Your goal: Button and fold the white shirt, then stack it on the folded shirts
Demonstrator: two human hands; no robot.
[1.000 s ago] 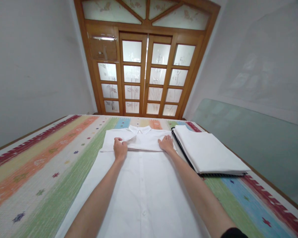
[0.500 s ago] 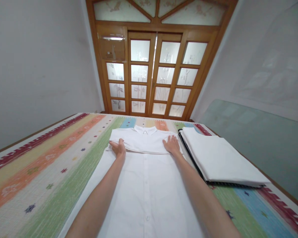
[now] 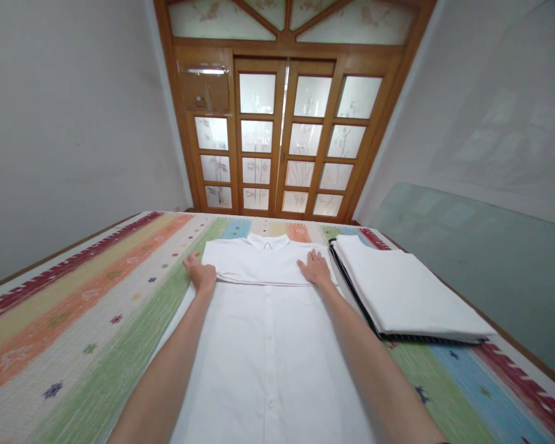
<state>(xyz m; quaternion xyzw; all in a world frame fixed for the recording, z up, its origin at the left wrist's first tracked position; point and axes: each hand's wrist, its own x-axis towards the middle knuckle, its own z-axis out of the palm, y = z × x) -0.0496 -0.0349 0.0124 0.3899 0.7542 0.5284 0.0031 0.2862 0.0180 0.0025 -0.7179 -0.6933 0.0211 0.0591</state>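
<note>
A white button-up shirt (image 3: 268, 320) lies front up before me, its collar at the far end. Its sleeves look folded across the chest in a flat band under the collar. My left hand (image 3: 200, 272) is at the shirt's left edge, fingers curled round the outer side and thumb over the fabric; the fingertips are partly hidden. Flat on the right end of the folded band rests my right hand (image 3: 316, 269), its fingers spread and holding nothing.
To the right lies a stack of folded white cloth (image 3: 425, 296) with a black layer beneath. A striped, multicoloured cover (image 3: 92, 308) spreads under everything. A pale green panel (image 3: 472, 259) leans along the right wall. Wooden glazed doors (image 3: 282, 135) stand beyond.
My left hand has moved left, from the end of the folded band out to the shirt's left edge. My right hand stays flat on the shirt. The view has shifted slightly.
</note>
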